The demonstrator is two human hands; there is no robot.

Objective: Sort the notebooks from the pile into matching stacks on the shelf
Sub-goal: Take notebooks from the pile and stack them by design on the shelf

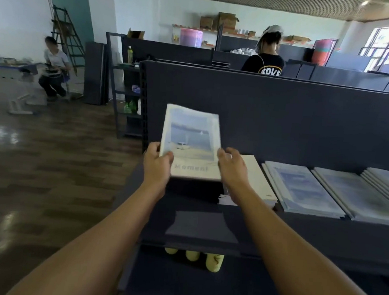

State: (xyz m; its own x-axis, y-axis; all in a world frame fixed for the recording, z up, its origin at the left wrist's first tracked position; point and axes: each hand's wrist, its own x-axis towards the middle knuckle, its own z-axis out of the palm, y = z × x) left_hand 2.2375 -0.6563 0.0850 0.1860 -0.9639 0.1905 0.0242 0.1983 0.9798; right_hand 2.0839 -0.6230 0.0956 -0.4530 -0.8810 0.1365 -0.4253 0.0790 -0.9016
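1. The left hand (156, 162) holds the lower left corner of a notebook (190, 138), thumb on the cover and fingers curled behind, so its grip is grasping the notebook.
2. The right hand (231, 167) rests against the notebook's lower right edge with fingers bent toward it; whether this grip actually clasps the edge or only touches it cannot be told.
3. The notebook is lifted above the left end of the dark shelf (321, 230), tilted up toward the camera. Its cover shows a pale blue seaside picture with a small white car and the word "Moment" beneath.
4. Just right of the right hand, a cream notebook (259, 177) lies flat on the shelf.
5. Further right lie a blue stack (301, 189), then a second blue stack (356, 195) touching or nearly touching it, and a third stack (386, 181) at the frame edge.
6. Below the raised notebook a dark pile (197, 191) sits on the shelf, its details too shadowed to make out.
7. On a lower shelf, three pale yellow bottles (214, 262) show beneath the shelf edge.
8. Behind the dark back panel (283, 112), a person in a black shirt (265, 62) stands facing away, and another person (54, 68) crouches on the wooden floor (50, 160) at the left.
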